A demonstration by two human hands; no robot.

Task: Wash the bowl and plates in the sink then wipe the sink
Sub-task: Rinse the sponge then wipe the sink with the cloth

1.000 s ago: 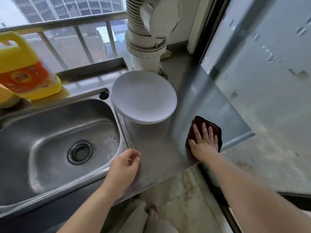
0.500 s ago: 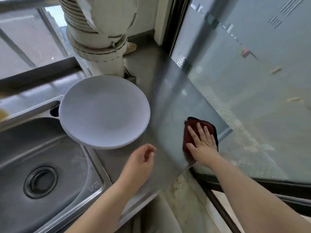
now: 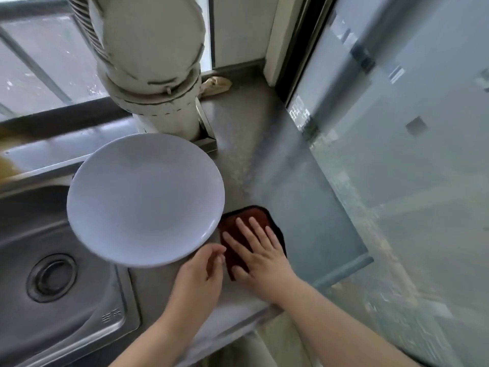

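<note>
A: Overall, what was the layout?
B: A steel tabletop [image 3: 277, 165] carried the sink [image 3: 79, 300] at left, with a white pipe [image 3: 150, 62] at the rear. The white plate [image 3: 145, 200] sat raised between them, overhanging the sink's right rim.

A: And the hands?
B: Right hand [image 3: 260, 256]: grip released, fingers flat, pressing a dark red cloth [image 3: 246, 221] onto the tabletop just beside the plate. Left hand [image 3: 199, 280]: grip relaxed, fingers loosely curled, grasping nothing, just left of the cloth.

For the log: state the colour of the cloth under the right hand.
Dark red cloth, head view.
</note>
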